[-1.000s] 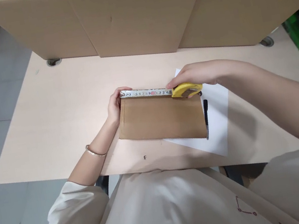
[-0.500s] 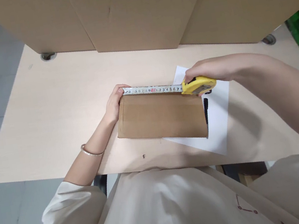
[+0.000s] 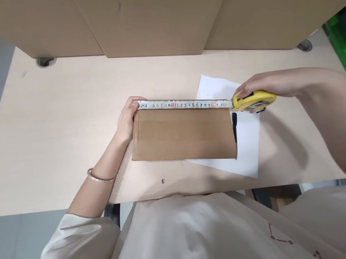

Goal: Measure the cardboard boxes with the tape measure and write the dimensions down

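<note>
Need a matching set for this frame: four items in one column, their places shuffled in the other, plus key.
Items
1. tape measure case
2. tape blade end
3. pen
4. sheet of paper

Places
A. partly under the cardboard box
B. held in the right hand
C. lying on the paper, by the box's right end
D. pressed by the left hand at the box's far left corner

Pairs: 1-B, 2-D, 3-C, 4-A
</note>
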Available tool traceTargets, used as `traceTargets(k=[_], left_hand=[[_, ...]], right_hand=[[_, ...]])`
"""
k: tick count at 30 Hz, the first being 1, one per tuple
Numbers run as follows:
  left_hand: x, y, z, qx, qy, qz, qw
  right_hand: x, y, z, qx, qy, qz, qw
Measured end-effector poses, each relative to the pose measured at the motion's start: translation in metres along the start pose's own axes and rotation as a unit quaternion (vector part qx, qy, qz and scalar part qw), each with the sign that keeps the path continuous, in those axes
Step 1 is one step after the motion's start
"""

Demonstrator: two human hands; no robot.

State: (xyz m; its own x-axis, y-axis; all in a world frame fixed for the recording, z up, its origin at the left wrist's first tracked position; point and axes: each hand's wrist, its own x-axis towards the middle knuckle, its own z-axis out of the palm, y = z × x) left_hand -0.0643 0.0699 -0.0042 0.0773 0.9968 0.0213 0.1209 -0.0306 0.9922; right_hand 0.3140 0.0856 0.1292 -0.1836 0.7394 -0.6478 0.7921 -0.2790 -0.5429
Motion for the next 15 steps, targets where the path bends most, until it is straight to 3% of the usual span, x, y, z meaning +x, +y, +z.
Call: traceTargets(k=[2, 8, 15], left_hand=[[0.0, 0.0, 0.0, 0.004, 0.004, 0.003, 1.0], [0.0, 0.0, -0.001, 0.01, 0.004, 0.012, 1.0], [0.0, -0.003, -0.001, 0.01, 0.003, 0.009, 1.0]], right_hand=[[0.003, 0.001, 0.002, 0.018, -0.058, 0.04, 0.997], [0.006, -0.002, 0.007, 0.043, -0.062, 0.058, 0.995], [0.019, 0.005, 0.003, -0.07, -0.058, 0.05, 0.995]])
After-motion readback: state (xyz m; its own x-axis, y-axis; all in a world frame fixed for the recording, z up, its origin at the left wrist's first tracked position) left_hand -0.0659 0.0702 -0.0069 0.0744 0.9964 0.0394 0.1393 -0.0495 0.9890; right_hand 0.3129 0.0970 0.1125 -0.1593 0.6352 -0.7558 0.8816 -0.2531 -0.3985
